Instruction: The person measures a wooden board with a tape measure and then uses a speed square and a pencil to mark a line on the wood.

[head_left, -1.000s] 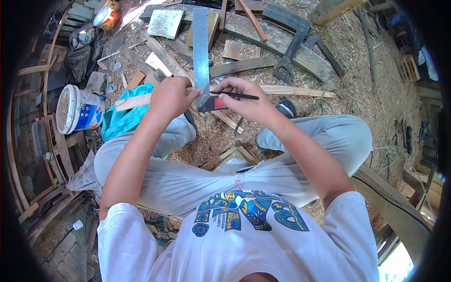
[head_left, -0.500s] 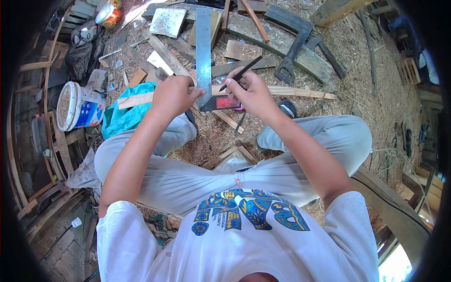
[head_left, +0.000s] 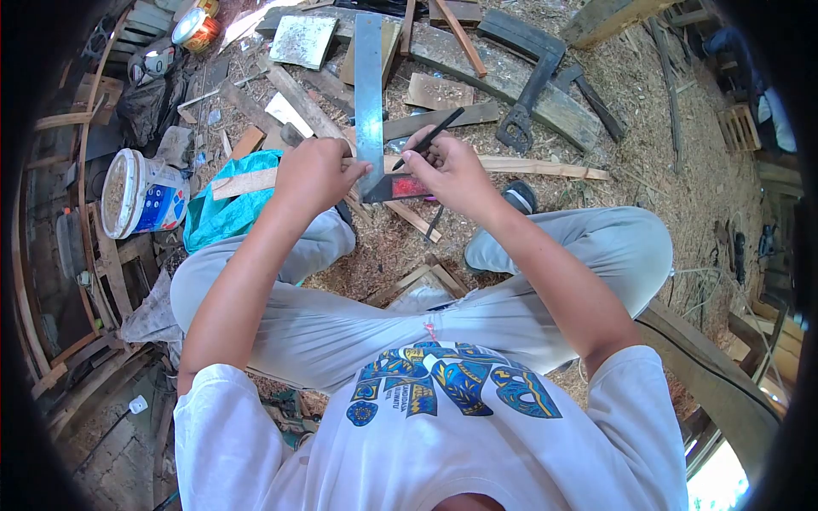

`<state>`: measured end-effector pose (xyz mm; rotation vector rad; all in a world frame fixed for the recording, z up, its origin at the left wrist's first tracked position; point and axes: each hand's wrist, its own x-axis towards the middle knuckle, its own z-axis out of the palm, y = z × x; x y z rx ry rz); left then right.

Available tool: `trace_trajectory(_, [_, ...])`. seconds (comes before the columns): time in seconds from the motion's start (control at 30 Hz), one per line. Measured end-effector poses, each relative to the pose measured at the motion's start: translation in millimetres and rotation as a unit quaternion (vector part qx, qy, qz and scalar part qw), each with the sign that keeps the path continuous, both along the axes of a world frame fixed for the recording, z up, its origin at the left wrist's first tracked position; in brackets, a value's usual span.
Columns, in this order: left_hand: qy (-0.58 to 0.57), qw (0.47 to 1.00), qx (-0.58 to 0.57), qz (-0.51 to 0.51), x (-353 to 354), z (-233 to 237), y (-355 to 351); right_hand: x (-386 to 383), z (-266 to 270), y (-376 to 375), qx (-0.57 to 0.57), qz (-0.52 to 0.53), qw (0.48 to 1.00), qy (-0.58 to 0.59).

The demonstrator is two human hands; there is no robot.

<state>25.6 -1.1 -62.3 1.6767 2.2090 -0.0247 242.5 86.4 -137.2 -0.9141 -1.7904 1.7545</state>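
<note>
A long, narrow wooden strip (head_left: pixel 545 167) lies crosswise in front of me, and my left hand (head_left: pixel 313 175) is closed around it left of the middle. My left thumb presses on the try square (head_left: pixel 369 81) where its metal blade meets the dark stock with a red patch. The blade crosses the strip and points away from me. In my right hand (head_left: pixel 450 170) is a slim black pencil (head_left: pixel 440 129), pinched in a writing grip. Its tip points down at the strip, just right of the blade. My right fingers partly cover the strip and the stock's end.
Beyond the strip lie a dark saw-like tool (head_left: pixel 528 85), a hammer (head_left: pixel 601 106) and several wood offcuts (head_left: pixel 439 91). To the left stand a white bucket (head_left: pixel 123 196) and a teal plastic sheet (head_left: pixel 213 217). Wood shavings cover the ground around my crossed legs.
My right hand has shifted slightly left, bringing the pencil tip closer to the square's blade. The left hand, square and strip stay nearly in place.
</note>
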Motion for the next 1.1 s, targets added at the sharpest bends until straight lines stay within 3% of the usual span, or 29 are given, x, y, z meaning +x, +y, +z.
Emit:
trace_trajectory(0.27, [-0.009,1.0,0.007,-0.002,-0.6,-3.7,-2.4,3.2,15.9,-3.6,0.04,0.035,0.998,-0.043])
trace_trajectory(0.43, [0.005,0.999,-0.04,-0.008,2.0,3.4,-0.6,-0.5,4.9,-4.6,0.058,0.02,0.998,-0.007])
trace_trajectory(1.1, [0.002,0.999,-0.043,-0.005,2.9,4.3,-2.0,-0.5,1.6,-6.0,0.075,0.037,0.996,-0.014])
